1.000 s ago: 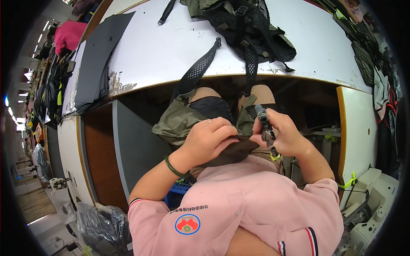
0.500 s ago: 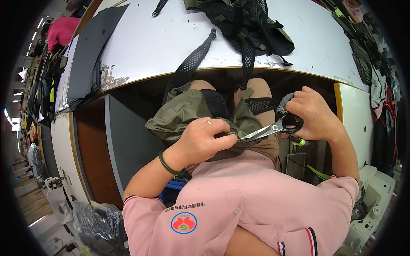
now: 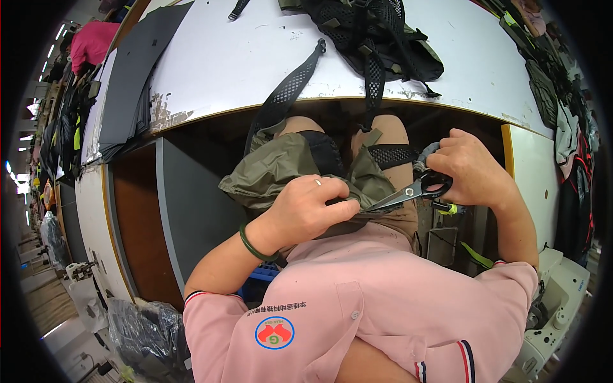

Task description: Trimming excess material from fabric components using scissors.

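Observation:
An olive-green fabric piece (image 3: 274, 167) with black mesh straps (image 3: 290, 89) lies across my lap. My left hand (image 3: 313, 207) pinches its near edge between thumb and fingers. My right hand (image 3: 469, 167) grips black-handled scissors (image 3: 410, 193), whose blades point left to the fabric edge beside my left fingertips. The blades look nearly closed; whether cloth is between them cannot be made out. A grey wrapped wad (image 3: 426, 153) shows at the scissors' handle by my right fingers.
On the white table (image 3: 223, 57) ahead lie a black and olive mesh bag-like item (image 3: 377, 38) and dark grey sheets (image 3: 137, 70). A sewing machine (image 3: 555, 313) stands at the right. Plastic-wrapped goods (image 3: 150, 332) sit at the lower left. A person in pink (image 3: 92, 45) is farther off.
The scissor blades have drawn closer together at the fabric edge. Both hands stay almost in place, with the left shifted very slightly right.

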